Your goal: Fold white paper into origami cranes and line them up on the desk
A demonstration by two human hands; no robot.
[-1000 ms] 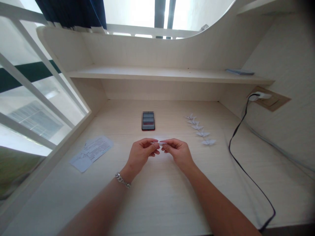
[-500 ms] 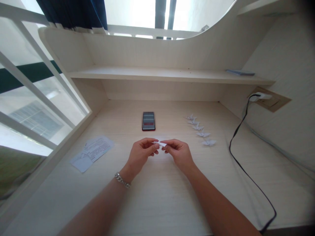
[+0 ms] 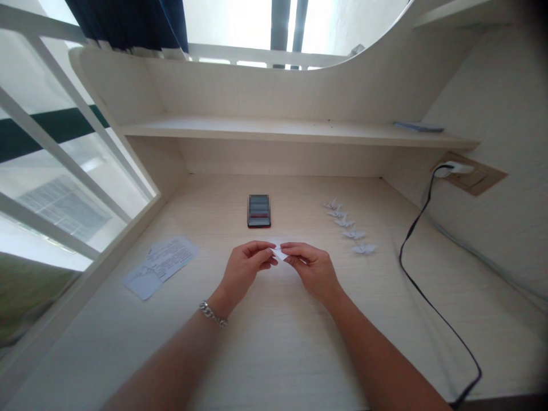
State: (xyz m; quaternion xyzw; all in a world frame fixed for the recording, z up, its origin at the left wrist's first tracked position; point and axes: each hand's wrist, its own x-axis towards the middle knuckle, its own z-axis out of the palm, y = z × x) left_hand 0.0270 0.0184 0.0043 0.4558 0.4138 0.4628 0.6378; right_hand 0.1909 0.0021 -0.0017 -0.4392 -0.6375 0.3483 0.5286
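Note:
Between my two hands is a small folded piece of white paper (image 3: 279, 254), held just above the desk. My left hand (image 3: 247, 266), with a chain bracelet (image 3: 213, 314) at its wrist, pinches the paper's left side between thumb and fingers. On the other side my right hand (image 3: 313, 270) grips the paper the same way. Fingertips hide much of the paper's edges. Several folded paper cranes (image 3: 353, 234) stand in a slanting row to the right of my hands. A phone (image 3: 259, 211) lies beyond them, its screen blurred out.
Printed paper sheets (image 3: 171, 260) lie on the left of the desk (image 3: 274, 354). A black cable (image 3: 417, 282) runs from the wall socket (image 3: 475, 173) down the right side. A shelf (image 3: 274, 127) spans the back, with a thin bluish item (image 3: 419, 127) on it.
The folded paper has been turned between my fingers, so a broader white face now shows pointing down. My right fingers have shifted slightly on it; the arms stay almost still.

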